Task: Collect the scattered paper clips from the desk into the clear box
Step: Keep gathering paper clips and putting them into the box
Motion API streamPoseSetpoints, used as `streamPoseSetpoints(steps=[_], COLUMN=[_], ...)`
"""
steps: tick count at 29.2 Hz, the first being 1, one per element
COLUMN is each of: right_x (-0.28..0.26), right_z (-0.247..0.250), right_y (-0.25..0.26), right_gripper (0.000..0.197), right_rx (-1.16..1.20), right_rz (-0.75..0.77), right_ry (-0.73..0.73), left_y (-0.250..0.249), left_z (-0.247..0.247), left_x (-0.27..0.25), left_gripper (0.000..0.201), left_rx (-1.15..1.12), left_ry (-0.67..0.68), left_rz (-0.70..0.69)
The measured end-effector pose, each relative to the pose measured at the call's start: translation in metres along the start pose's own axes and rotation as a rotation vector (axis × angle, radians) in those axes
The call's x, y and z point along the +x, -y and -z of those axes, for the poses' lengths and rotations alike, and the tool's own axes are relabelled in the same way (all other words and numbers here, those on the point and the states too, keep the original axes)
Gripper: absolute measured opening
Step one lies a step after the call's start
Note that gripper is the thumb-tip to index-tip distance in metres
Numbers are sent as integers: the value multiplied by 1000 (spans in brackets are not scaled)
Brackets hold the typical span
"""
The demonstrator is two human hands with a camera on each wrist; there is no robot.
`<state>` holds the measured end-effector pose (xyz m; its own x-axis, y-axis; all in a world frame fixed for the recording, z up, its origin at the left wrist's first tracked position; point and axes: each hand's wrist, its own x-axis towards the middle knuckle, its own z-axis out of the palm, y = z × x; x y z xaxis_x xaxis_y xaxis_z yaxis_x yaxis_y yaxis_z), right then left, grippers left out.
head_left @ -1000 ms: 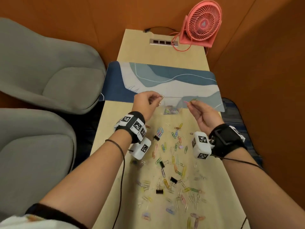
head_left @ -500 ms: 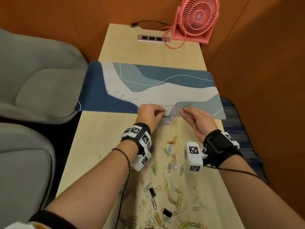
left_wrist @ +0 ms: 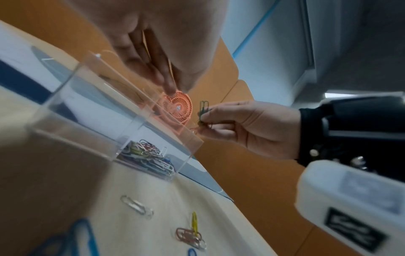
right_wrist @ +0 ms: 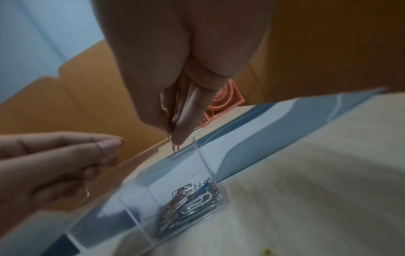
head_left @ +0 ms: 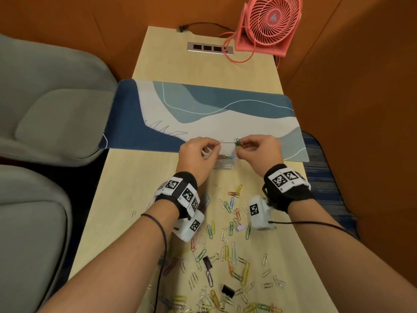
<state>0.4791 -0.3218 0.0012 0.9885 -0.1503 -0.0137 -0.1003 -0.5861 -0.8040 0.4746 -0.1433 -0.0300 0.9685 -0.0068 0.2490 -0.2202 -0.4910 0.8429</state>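
Note:
The clear box (head_left: pixel 225 165) stands on the desk at the near edge of the blue mat, with a heap of coloured paper clips (left_wrist: pixel 149 155) (right_wrist: pixel 192 197) in one end. My right hand (head_left: pixel 242 144) hovers over the box's far right corner and pinches a small bunch of paper clips (left_wrist: pixel 203 108), green ones sticking up and others hanging below the fingertips (right_wrist: pixel 177 138). My left hand (head_left: pixel 214 149) is over the box's left side with its fingers (left_wrist: pixel 166 81) bunched and pointing down at the rim (left_wrist: pixel 122 79); no clip shows in it. Many loose clips (head_left: pixel 232 222) lie nearer me.
Two black binder clips (head_left: pixel 207 262) (head_left: pixel 228 291) lie among the loose clips. Beyond the box are the blue and white desk mat (head_left: pixel 203 114), a socket strip (head_left: pixel 209 48) and a pink fan (head_left: pixel 268 23). Grey seat cushions (head_left: pixel 49 109) flank the desk's left edge; orange walls close in.
Both hands have come together over the clear box, the right one moving left with its clips and the left one dropping toward the rim. The head view has shifted.

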Motion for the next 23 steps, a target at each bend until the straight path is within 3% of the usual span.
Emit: streamPoseSetpoints(steps=[4,12,14,18,23], right_x=[7,11,11,4,-52], right_z=[-7,-18,-20,-17,-1], right_y=[9,19,21,27,39], right_gripper=[18,8,13,30,16], right_rx=[-284,-541,-600,-628,-515], right_rz=[165,232,235,248,276], right_ry=[105,211,221,208,148], left_y=[14,34,37,36,26], left_z=[10,34,40,55,83], left_x=[-19,-52,-59,-78,-122], left_gripper=[9,10,11,12,6], left_rx=[21,31,41,66,117], left_ry=[-65,-36,-9,39,149], left_rz=[-30,43,60,74,108])
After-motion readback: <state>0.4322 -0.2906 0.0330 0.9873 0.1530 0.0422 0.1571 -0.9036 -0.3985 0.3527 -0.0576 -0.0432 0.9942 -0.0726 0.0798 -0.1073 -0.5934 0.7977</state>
